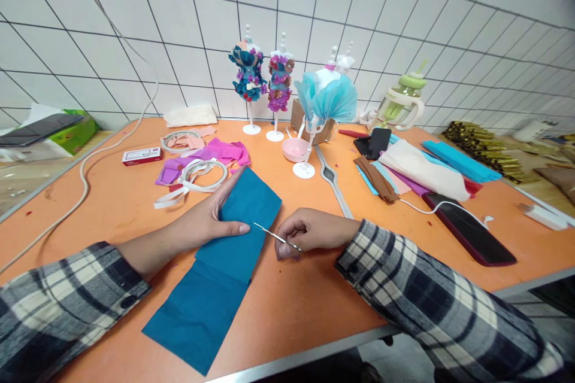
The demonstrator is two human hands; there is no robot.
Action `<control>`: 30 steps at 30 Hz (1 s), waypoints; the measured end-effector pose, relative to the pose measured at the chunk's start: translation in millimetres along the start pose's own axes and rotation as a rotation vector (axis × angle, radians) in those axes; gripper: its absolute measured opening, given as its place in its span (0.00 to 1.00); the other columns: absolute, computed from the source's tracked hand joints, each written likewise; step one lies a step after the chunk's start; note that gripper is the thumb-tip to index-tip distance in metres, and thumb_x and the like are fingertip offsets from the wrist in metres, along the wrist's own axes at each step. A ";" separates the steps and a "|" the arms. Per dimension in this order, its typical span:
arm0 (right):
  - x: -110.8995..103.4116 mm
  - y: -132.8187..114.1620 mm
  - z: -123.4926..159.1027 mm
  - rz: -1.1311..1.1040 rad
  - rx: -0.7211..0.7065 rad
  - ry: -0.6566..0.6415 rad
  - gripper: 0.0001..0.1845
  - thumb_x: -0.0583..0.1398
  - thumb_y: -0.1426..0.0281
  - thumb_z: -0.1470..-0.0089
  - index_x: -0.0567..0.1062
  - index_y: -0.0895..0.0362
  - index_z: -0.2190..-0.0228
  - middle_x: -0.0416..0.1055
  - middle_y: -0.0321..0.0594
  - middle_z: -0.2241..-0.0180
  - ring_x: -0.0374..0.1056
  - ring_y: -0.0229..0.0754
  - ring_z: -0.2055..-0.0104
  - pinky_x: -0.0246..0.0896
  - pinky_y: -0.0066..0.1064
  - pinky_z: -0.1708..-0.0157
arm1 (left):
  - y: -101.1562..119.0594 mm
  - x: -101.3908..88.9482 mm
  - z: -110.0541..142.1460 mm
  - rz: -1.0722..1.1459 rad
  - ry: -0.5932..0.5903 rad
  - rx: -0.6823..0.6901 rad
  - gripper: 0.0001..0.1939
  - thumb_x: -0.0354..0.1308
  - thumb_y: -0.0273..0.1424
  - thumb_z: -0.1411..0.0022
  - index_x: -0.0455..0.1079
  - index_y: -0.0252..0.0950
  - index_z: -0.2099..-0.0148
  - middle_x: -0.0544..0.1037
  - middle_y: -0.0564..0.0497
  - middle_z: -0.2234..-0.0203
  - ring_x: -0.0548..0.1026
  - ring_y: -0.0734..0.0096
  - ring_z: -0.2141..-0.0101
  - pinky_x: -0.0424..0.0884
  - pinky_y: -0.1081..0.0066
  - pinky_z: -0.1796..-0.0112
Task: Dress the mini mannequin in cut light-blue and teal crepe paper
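Our left hand [213,218] pinches the teal sheet [197,311] over the orange table [305,323], thumb on top, while our right hand [303,230] curls round slim scissors [270,233]; we judge the sheet light, limp and easily creased, best held flat near its edge.

Spread around a bowl [293,152] on a table [305,305], with tape [200,187] and a box [142,156] to its left, a bottle [398,106] and phone [469,230] to its right, two mannequins [247,75] behind-left, a sheet [224,260] front-left and scissors [269,231] in the right hand [312,230] before it.
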State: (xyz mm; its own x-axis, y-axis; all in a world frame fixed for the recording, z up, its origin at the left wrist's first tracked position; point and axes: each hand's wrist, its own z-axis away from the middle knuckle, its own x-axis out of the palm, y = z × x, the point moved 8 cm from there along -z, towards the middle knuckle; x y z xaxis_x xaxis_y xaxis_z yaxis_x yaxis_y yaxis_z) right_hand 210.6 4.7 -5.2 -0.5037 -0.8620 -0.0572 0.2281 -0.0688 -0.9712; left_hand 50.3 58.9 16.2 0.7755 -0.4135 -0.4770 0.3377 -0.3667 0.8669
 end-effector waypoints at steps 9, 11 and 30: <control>-16.4 -11.1 1.9 0.071 -0.078 0.233 0.25 0.68 0.51 0.50 0.73 0.61 0.74 0.65 0.31 0.77 0.56 0.31 0.75 0.50 0.25 0.73 | -16.8 2.8 4.2 0.549 0.170 -0.392 0.52 0.78 0.42 0.56 0.59 0.44 0.32 0.82 0.43 0.51 0.81 0.48 0.52 0.82 0.62 0.59; -19.5 -14.2 1.6 0.069 -0.105 0.269 0.25 0.68 0.50 0.51 0.73 0.60 0.74 0.65 0.32 0.77 0.57 0.32 0.74 0.50 0.26 0.72 | -21.2 -2.8 6.6 0.694 0.310 -0.442 0.40 0.79 0.37 0.56 0.68 0.43 0.43 0.83 0.51 0.64 0.83 0.63 0.66 0.81 0.72 0.69; -14.1 -2.7 -3.0 0.177 -0.031 0.280 0.22 0.68 0.52 0.49 0.76 0.60 0.70 0.64 0.31 0.76 0.54 0.32 0.75 0.47 0.25 0.75 | -11.7 19.2 4.0 0.615 -0.028 -0.380 0.22 0.76 0.38 0.51 0.78 0.35 0.56 0.86 0.44 0.64 0.83 0.58 0.66 0.81 0.67 0.66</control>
State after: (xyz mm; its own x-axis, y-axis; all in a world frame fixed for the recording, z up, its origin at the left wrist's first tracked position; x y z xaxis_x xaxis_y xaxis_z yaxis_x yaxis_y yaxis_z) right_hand 214.6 18.5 -2.5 -0.6688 -0.6877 -0.2825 0.3088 0.0887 -0.9470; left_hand 59.1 51.9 -3.7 0.8725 -0.4752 0.1141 0.0106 0.2519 0.9677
